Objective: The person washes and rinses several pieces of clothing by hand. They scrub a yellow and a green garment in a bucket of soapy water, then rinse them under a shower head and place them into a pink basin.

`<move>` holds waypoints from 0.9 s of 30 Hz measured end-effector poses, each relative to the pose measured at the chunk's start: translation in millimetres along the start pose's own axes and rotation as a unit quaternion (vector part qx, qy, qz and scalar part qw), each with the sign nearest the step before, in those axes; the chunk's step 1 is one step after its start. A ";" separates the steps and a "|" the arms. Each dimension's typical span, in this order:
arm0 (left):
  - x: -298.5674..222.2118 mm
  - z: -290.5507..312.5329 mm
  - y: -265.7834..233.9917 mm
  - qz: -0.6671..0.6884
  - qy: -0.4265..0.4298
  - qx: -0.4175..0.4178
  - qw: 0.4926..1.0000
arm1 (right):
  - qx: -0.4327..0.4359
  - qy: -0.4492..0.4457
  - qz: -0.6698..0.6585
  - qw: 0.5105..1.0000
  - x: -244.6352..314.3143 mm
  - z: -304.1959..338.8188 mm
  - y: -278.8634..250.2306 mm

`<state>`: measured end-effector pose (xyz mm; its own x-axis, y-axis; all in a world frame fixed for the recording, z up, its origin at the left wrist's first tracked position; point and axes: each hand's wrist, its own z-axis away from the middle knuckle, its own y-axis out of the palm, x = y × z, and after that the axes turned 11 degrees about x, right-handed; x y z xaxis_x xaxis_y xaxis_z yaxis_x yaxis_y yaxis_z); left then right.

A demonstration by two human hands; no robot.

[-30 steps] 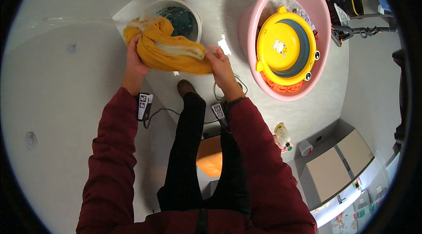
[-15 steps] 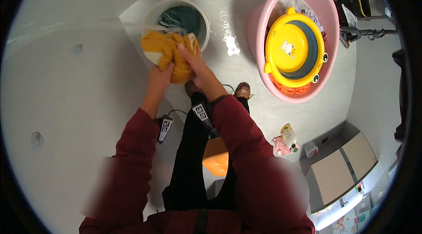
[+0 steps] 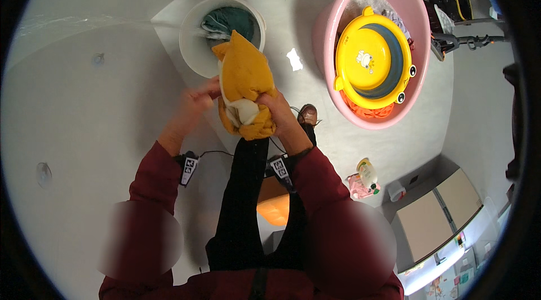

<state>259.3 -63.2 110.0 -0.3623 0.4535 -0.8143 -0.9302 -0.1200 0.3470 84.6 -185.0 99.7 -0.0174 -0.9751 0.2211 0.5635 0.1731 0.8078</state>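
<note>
A bunched mustard-yellow cloth (image 3: 247, 71) with a white inner side hangs in front of me, just on the near side of a white bucket (image 3: 191, 46). My right hand (image 3: 276, 109) grips its lower right part, thumb on top. Beside its left edge is my left hand (image 3: 194, 105), smeared by motion; whether its fingers touch the cloth I cannot make out. Inside the bucket lies a dark green cloth (image 3: 228, 22), and a thin stream of water (image 3: 129, 21) runs into it from the left.
At right stands a large pink tub (image 3: 324, 46) with sudsy laundry and a yellow basin (image 3: 352, 63) on top. A bottle (image 3: 367, 173) and a pink pouch (image 3: 359, 187) lie on the wet floor. An orange object (image 3: 273, 210) is between my legs.
The yellow cloth has come away from the bucket toward me and now stands longer, its white side showing low down. My left hand has shifted left, off the bunch it was squeezing.
</note>
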 end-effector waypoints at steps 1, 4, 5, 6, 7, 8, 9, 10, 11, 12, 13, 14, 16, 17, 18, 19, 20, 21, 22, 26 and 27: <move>-3.5 -2.7 -3.2 0.051 0.005 -0.070 0.996 | 0.011 0.007 -0.022 1.000 2.6 9.7 4.2; -7.2 -13.1 8.0 0.214 0.008 -0.094 0.972 | 0.014 -0.009 -0.087 0.996 2.1 35.2 19.8; -8.4 -17.0 15.7 0.275 -0.007 -0.077 0.958 | 0.012 -0.019 -0.110 0.994 1.9 40.4 23.2; -11.7 -22.9 21.7 0.281 0.036 -0.038 0.958 | 0.052 0.003 -0.055 0.997 5.9 45.9 23.1; -16.3 -32.2 25.7 0.294 0.065 -0.004 0.954 | 0.054 0.018 -0.031 0.998 8.2 47.6 23.2; -22.5 -39.4 29.4 0.291 0.087 0.028 0.952 | 0.056 0.032 -0.008 0.998 11.6 48.0 21.8; -32.1 -42.9 29.4 0.245 0.088 0.057 0.964 | 0.059 0.047 0.017 0.997 15.3 46.4 19.9; -44.0 -46.3 26.2 0.181 0.086 0.083 0.976 | 0.055 0.035 0.040 0.997 19.6 42.8 17.2; -53.8 -50.0 26.6 0.116 0.082 0.107 0.984 | 0.051 0.023 0.063 0.996 23.3 38.1 15.3; -60.5 -53.8 31.9 0.101 0.077 0.087 0.988 | 0.031 0.018 0.082 0.996 25.4 34.3 14.9; -67.3 -53.5 37.1 0.074 0.052 0.086 0.992 | 0.029 -0.003 0.144 0.989 27.4 31.2 15.1; -73.4 -52.6 42.0 0.047 0.027 0.083 0.995 | 0.012 -0.017 0.204 0.979 29.0 28.4 15.8; -79.1 -56.0 55.1 0.007 -0.017 0.022 1.000 | -0.021 -0.041 0.348 0.936 30.9 25.8 18.4; -77.2 -58.3 64.4 -0.002 -0.038 -0.038 0.999 | -0.038 -0.047 0.427 0.902 30.9 25.8 20.0; -75.1 -61.9 71.3 -0.011 -0.058 -0.098 0.993 | -0.062 -0.043 0.507 0.859 31.3 26.2 21.6; -71.7 -65.3 76.9 0.035 -0.065 -0.149 0.986 | -0.066 -0.066 0.558 0.825 31.3 27.3 22.7; -67.2 -67.9 82.2 0.082 -0.073 -0.199 0.974 | -0.078 -0.075 0.610 0.785 31.3 28.8 23.9; -62.5 -71.4 85.3 0.132 -0.061 -0.239 0.960 | -0.086 -0.096 0.660 0.740 31.4 29.9 24.2; -58.1 -75.6 86.6 0.120 -0.072 -0.264 0.954 | -0.096 -0.102 0.683 0.717 31.3 30.9 24.7; -46.8 -89.4 89.4 0.116 -0.090 -0.310 0.939 | -0.108 -0.121 0.745 0.647 33.6 34.4 23.5; -46.8 -89.6 90.7 0.124 -0.111 -0.321 0.932 | -0.108 -0.098 0.759 0.634 35.4 34.9 22.4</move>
<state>186.5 -174.5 137.9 -0.6163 0.5046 -0.6047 -0.6894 -0.7168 0.1045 67.8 -210.7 144.7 0.5900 0.3327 0.7357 0.1531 0.8485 -0.5066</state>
